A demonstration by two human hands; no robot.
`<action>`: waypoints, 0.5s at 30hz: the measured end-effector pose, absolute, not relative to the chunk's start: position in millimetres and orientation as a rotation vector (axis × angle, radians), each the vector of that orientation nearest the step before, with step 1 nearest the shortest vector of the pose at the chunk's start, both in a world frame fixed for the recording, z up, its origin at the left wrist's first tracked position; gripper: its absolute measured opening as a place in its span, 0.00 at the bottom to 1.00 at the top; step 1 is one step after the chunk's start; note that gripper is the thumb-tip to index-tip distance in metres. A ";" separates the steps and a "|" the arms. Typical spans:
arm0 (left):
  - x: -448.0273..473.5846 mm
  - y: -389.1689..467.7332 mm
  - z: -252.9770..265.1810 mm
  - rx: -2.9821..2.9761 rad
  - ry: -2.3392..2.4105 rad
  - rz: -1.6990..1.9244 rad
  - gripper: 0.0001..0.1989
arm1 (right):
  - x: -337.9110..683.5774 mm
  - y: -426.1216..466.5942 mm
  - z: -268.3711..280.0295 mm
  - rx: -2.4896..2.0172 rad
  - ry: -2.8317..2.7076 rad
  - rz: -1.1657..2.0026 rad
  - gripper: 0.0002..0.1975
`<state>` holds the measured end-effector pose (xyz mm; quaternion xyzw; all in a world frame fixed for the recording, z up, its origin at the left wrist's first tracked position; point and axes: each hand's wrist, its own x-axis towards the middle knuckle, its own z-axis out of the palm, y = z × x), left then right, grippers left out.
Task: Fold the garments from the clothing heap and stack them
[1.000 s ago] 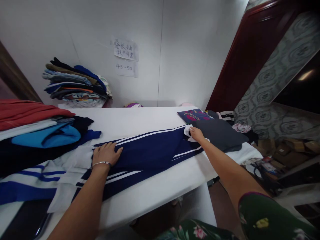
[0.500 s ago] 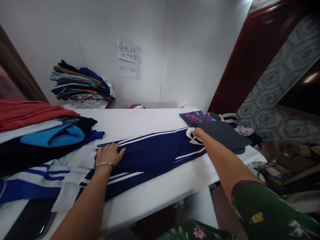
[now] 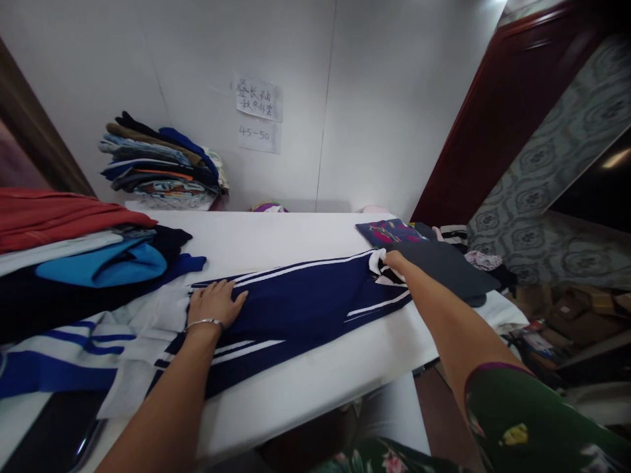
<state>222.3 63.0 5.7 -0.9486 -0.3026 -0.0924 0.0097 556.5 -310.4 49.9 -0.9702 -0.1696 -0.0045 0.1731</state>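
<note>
A navy garment (image 3: 305, 295) with white stripes along its edges lies stretched across the white table. Whether it is a top or trousers I cannot tell. My left hand (image 3: 214, 305) rests flat on its left end, fingers spread, a bracelet at the wrist. At the far right end, my right hand (image 3: 393, 261) has its fingers closed on the garment by a bunched white part; the fingertips are partly hidden. A white, grey and blue striped garment (image 3: 98, 338) lies left of my left hand, its white part reaching the navy cloth.
Colourful clothes, with a red garment (image 3: 64, 217) on top, are heaped at the left. A folded stack (image 3: 162, 161) stands by the wall. A dark grey folded garment (image 3: 438, 269) lies beyond my right hand. A black phone (image 3: 54, 430) is at the near left of the table (image 3: 296, 401).
My right hand has shifted very slightly to the right, still holding the navy garment's end. My left hand stays in place. The view has tilted a little.
</note>
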 end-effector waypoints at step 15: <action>220.5 58.4 9.4 -2.941 -0.939 -0.276 0.28 | 539.5 -303.8 31.8 -3.167 -0.400 -0.092 0.15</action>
